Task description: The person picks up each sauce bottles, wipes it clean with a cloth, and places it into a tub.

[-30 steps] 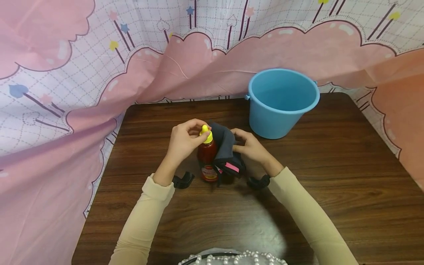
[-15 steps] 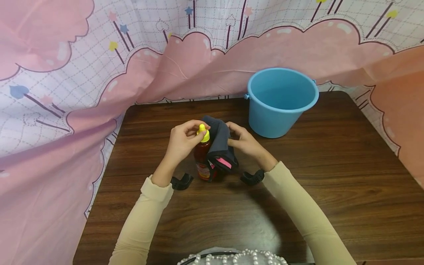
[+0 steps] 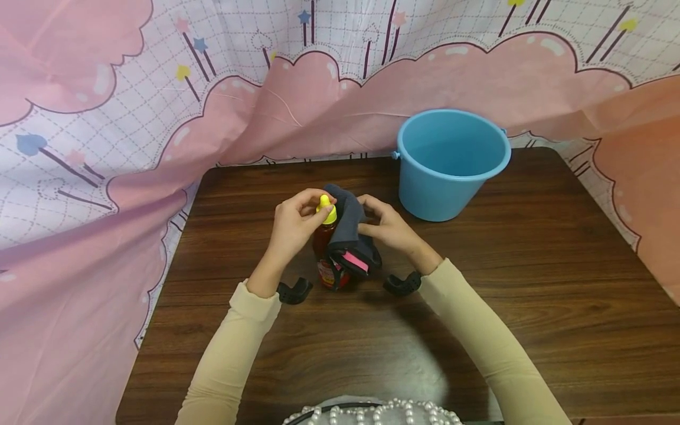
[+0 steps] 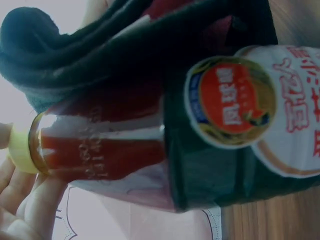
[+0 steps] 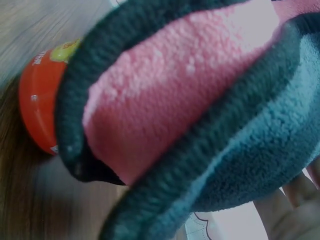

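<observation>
A ketchup bottle [image 3: 322, 239] with a yellow cap stands near the middle of the table. My left hand [image 3: 291, 227] pinches that cap [image 4: 20, 147] between thumb and fingers. Folded against the bottle's right side is a dark grey cloth [image 3: 347, 221] with black edging and a pink inner face, and my right hand [image 3: 392, 229] grips it. The left wrist view has the cloth [image 4: 75, 65] lying along the bottle's neck and side. Seen from the right wrist, the cloth's folds [image 5: 165, 95] hide most of the bottle [image 5: 37, 102].
At the back right of the brown wooden table [image 3: 531, 265] stands a blue bucket [image 3: 441, 198]. A pink and white patterned curtain [image 3: 340, 130] hangs behind the table and along its left side. Black wrist mounts [image 3: 295, 291] stick out inward from both wrists.
My right hand has moved left and slightly back with the cloth, which now covers more of the bottle. The left hand stays on the cap; the bottle has shifted slightly left.
</observation>
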Available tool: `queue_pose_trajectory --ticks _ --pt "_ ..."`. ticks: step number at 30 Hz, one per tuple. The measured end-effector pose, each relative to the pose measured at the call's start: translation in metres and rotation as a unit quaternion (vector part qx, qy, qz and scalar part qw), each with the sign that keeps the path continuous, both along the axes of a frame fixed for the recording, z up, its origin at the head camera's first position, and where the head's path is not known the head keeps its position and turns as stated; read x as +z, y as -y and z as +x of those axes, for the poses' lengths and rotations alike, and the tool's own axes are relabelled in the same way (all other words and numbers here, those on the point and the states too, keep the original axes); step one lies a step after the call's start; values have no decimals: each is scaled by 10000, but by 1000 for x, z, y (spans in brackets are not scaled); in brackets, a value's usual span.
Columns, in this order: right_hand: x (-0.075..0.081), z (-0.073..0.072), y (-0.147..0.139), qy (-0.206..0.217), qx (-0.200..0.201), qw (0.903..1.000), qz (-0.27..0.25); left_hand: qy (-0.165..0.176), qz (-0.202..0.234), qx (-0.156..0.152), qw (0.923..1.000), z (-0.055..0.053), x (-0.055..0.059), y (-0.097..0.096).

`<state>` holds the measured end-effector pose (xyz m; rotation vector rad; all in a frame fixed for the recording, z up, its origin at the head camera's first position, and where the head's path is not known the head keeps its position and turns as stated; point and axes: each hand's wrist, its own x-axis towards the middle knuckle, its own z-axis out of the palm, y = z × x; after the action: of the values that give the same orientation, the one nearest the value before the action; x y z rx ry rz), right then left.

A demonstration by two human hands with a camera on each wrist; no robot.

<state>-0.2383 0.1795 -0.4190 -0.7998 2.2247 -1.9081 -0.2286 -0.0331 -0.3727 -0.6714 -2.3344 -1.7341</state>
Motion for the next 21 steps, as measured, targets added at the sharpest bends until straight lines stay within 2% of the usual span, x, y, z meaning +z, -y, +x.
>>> queue_pose_trajectory --ticks 3,9,21 --pt "-2 0 1 17 -20 9999 111 50 -2 67 10000 -1 -2 0" --pt "-4 0 0 -228 -123 9993 275 85 43 120 9999 0 -1 -2" --pt "-10 1 -2 -71 -112 9996 260 178 133 66 9997 -1 -2 -2"
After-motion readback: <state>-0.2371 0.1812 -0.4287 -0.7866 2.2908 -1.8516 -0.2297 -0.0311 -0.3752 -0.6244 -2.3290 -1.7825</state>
